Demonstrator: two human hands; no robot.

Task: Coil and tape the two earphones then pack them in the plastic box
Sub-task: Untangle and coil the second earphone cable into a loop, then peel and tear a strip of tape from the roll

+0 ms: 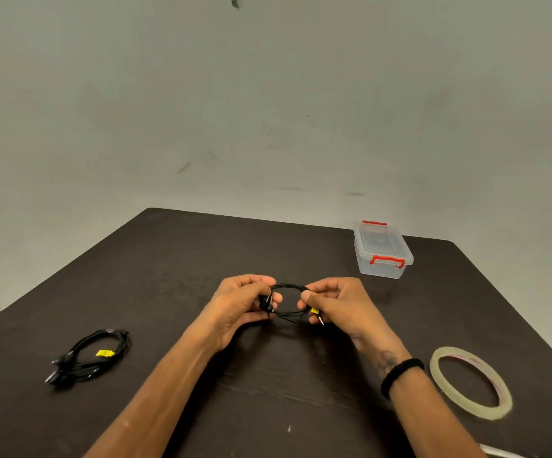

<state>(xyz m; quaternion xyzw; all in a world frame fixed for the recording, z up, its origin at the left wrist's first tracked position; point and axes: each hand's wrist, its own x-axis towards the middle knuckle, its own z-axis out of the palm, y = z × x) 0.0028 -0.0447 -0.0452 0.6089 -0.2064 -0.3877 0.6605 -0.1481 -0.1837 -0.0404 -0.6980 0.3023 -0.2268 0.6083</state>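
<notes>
**wirewrangler:** So where's it at? Both hands are up over the dark table (202, 252). The left hand (240, 307) pinches one side of a black earphone coil (287, 300) — earbuds look bunched right at its fingertips. The right hand (337, 304) pinches the opposite side, and the jack plug with a small yellow tag pokes out just below its thumb. So both hands are closed on the same loop, which hangs between them.

**tapefan:** And the other stuff?

**wirewrangler:** The second earphone (91, 357) lies loosely looped on the table, well off to the outside of the left forearm. The tape roll (471, 381) sits flat just beside the right wrist. The plastic box (381, 249) is beyond the right hand, lid on, red clips looking shut.

**tapefan:** How's that cable going to behave?

**wirewrangler:** My guess — super light, soft and springy. Let go of either side and the loops probably fan open. I'd keep one hand pinching across all the strands where they bunch, freeing the other for tape. The wire is thin, so no yanking near the buds or the plug. I see no tape on this coil yet.
</notes>
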